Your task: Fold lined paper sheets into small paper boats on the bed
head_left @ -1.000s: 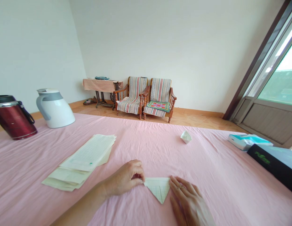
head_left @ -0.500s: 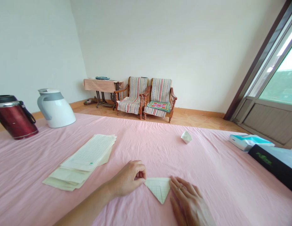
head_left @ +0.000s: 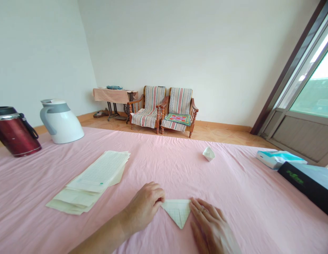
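Observation:
A folded paper triangle (head_left: 177,211), pale green with a printed grid, lies point towards me on the pink cloth. Its left corner is pinched between the thumb and curled fingers of my left hand (head_left: 146,204). My right hand (head_left: 210,222) lies flat, fingers stretched out, its fingertips on the triangle's right corner. Farther off to the right sits a small folded paper shape (head_left: 209,153). Left of my hands, a stack of gridded paper sheets (head_left: 92,180) is spread at a slant.
A red flask (head_left: 17,135) and a white jug (head_left: 63,123) stand at the left. On the right are a tissue pack (head_left: 278,158) and a black box (head_left: 298,181). Two wooden chairs (head_left: 164,106) and a cloth-covered sewing table (head_left: 112,95) stand beyond the pink cloth (head_left: 158,162).
My left hand's fingers have closed further over the triangle's left corner, and the wrist has shifted slightly. My right hand and the triangle stay almost where they were.

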Demonstrator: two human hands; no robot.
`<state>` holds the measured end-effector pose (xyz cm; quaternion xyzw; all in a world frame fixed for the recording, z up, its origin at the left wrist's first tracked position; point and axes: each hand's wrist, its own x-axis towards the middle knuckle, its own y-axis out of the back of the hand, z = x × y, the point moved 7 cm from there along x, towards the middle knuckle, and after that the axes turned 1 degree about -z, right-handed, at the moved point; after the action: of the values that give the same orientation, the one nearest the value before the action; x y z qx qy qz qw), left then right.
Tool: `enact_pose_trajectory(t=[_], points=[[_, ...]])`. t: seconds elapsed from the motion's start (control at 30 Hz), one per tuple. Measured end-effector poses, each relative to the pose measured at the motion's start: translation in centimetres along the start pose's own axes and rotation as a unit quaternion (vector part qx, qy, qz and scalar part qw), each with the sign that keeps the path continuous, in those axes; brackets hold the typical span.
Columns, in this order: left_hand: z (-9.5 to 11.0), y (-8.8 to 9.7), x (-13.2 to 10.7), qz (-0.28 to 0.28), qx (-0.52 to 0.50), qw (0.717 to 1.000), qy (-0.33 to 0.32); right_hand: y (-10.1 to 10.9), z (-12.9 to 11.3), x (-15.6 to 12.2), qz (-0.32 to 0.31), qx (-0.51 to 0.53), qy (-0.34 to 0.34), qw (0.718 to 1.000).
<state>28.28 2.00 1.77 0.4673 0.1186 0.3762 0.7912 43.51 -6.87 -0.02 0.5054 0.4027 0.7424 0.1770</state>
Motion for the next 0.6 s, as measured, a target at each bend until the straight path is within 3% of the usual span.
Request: enact_pose_trajectory(t=[0.23,0.6], points=[[-1.4,-0.1,0.2,-0.019,-0.071,0.996,0.045,0.2,-0.2,0.3,0.002,-0.015,0.01,1.0],[-2.8,-1.0,1.3,-0.044,-0.09,0.993,0.065,0.4,-0.2,0.3,0.005,-0.029,0.017,0.999]])
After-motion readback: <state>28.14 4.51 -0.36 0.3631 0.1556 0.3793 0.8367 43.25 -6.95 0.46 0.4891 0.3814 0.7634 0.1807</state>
